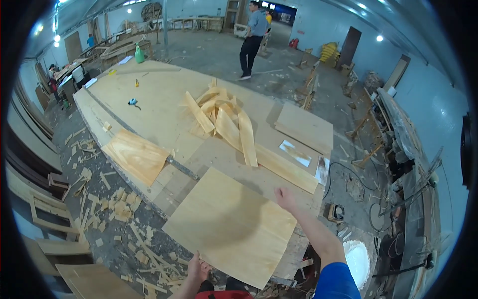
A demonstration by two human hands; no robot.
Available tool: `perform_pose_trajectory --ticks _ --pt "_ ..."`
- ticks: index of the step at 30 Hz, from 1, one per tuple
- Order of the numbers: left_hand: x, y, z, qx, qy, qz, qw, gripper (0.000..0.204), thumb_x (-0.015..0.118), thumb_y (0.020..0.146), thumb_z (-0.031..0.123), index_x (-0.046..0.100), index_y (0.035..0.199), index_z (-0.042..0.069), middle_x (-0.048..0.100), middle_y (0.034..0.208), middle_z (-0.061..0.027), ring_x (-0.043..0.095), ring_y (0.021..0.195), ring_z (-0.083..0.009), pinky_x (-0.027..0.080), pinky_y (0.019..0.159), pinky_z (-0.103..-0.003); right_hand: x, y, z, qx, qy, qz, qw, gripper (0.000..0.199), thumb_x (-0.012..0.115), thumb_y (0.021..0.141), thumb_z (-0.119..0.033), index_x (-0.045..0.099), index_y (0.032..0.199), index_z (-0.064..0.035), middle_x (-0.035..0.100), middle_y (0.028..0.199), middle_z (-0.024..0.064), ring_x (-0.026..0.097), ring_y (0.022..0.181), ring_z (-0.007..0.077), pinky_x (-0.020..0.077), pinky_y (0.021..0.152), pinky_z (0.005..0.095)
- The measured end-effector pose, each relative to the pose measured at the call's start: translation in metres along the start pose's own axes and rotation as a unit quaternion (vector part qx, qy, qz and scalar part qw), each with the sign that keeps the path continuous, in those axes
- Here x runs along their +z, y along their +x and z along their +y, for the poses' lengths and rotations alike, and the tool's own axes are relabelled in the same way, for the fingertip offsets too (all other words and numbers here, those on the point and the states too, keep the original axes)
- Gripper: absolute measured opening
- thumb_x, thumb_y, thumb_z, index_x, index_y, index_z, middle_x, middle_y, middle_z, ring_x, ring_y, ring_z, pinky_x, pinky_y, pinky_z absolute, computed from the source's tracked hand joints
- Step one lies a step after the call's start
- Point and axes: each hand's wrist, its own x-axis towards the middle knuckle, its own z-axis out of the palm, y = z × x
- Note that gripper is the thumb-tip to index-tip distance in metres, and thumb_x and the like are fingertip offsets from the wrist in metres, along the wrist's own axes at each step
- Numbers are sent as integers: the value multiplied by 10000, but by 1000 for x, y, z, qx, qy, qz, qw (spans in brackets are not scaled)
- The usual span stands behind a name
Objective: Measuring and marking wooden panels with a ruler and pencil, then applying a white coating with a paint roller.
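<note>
A large pale wood veneer sheet (231, 219) lies at the near end of the worktable, its near corner jutting past the table edge. My left hand (199, 269) is at the sheet's near left edge, thumb up and fingers curled, closed on that edge. My right hand (286, 198) is closed in a fist just beyond the sheet's far right edge. Whatever its fingers may hold is hidden. A long veneer strip (286, 169) lies beyond the right hand, running toward a heap of curled veneer strips (219, 112). A shadow falls across the sheet.
On the table (164, 94) are an orange-toned veneer piece (137, 154), stacked boards (304, 127), a blue tape measure (133, 101) and a green bottle (139, 54). Wood scraps (122, 207) litter the floor at left. A white basin (356, 261) stands at right. A person (255, 37) stands beyond the table.
</note>
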Motion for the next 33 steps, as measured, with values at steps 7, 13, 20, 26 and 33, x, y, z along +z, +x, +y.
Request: perform_pose_trajectory --ticks 7,13,20,26,33 --pt "12 -15 -7 13 -20 -3 1000 457 547 1025 441 535 1315 88 649 1236 -100 647 1125 -271 548 863 -413 66 79 -4 -26 -105 -92 990 448 484 989 -396 689 1077 -8 689 1053 280 652 1029 455 515 909 531" --pt "35 -6 8 29 14 23 999 448 558 1021 447 566 1313 108 680 1224 -68 651 1123 -237 503 918 -412 75 113 -7 -56 -28 -192 979 522 452 1022 -460 721 1076 -17 721 1062 230 685 1031 387 514 927 470" --pt "40 -27 14 27 -10 51 998 431 564 1019 408 557 1312 91 677 1226 -70 657 1115 -243 512 928 -421 73 94 -51 16 -66 -340 938 615 564 929 -609 767 996 -32 751 962 185 714 927 301 525 867 407" --pt "38 -16 55 80 62 34 994 445 533 1036 413 583 1275 40 686 1180 -91 685 1044 -219 573 856 -396 31 73 -48 42 -34 -309 949 591 633 884 -627 797 923 -60 756 880 111 700 900 191 520 808 368" --pt "89 48 209 83 346 -34 934 621 509 1008 575 664 1188 1 715 1043 -113 687 911 -228 550 765 -387 -15 -27 -65 253 202 -226 919 506 623 965 -511 733 1051 -25 713 908 58 630 789 147 488 677 336"
